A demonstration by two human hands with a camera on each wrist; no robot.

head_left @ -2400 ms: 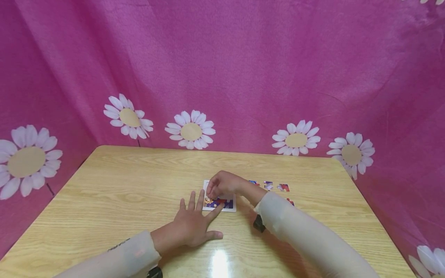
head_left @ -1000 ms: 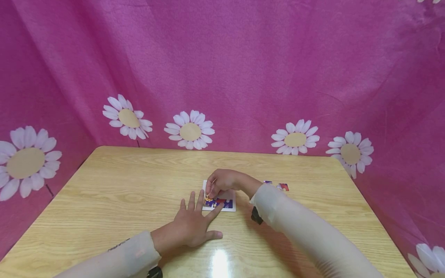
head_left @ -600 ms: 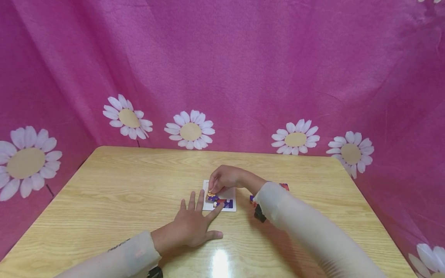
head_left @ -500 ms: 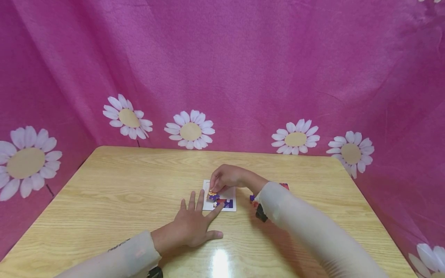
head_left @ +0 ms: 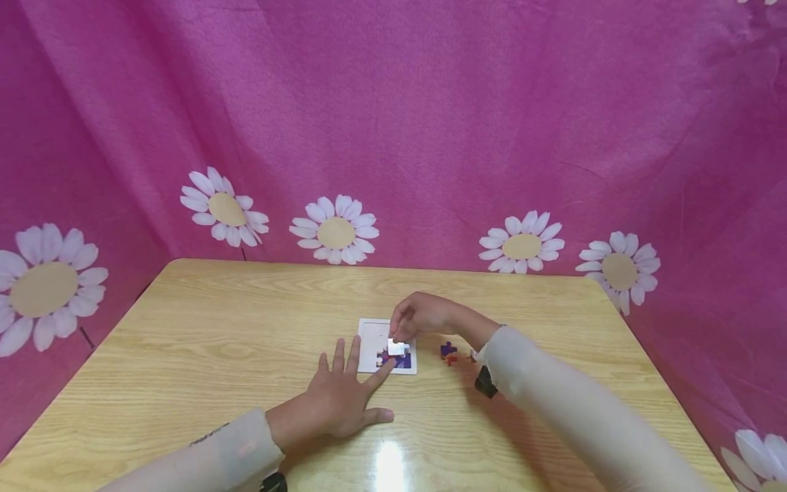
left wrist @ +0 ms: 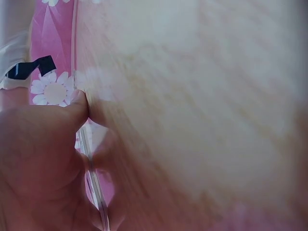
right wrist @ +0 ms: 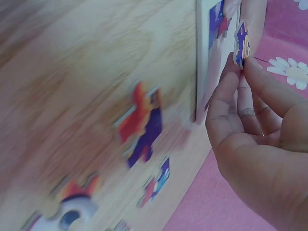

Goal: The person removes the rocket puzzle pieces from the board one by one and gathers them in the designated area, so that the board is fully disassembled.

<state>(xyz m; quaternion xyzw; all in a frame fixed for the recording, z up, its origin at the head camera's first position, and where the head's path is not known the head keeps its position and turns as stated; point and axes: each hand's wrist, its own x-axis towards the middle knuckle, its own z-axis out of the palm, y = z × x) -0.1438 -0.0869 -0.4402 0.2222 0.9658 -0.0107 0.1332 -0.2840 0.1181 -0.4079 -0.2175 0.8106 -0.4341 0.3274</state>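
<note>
My left hand [head_left: 344,400] lies spread on the table, its extended fingertips on the lower part of a white-bordered jigsaw tray [head_left: 371,335]. Between thumb and fingers my right hand [head_left: 424,318] pinches a small purple and yellow puzzle piece [right wrist: 241,45], held on edge over the tray. In the head view that piece catches the light and looks pale. Purple and red fitted pieces [head_left: 402,362] line the tray's bottom right, and the left of its bed shows bare white. The left wrist view has only the thumb side of the left hand [left wrist: 43,159] over the glossy tabletop.
Loose puzzle pieces lie right of the tray: a red and purple one [right wrist: 144,125], a blue and red one [right wrist: 156,183], and one with an eye print [right wrist: 77,211]. My right sleeve [head_left: 541,383] covers part of that area. A pink daisy curtain [head_left: 393,137] surrounds the wooden table.
The right hand has lifted the purple and yellow piece from the tray's lower left, shifted right with it and tilted it. The left hand has stayed in place.
</note>
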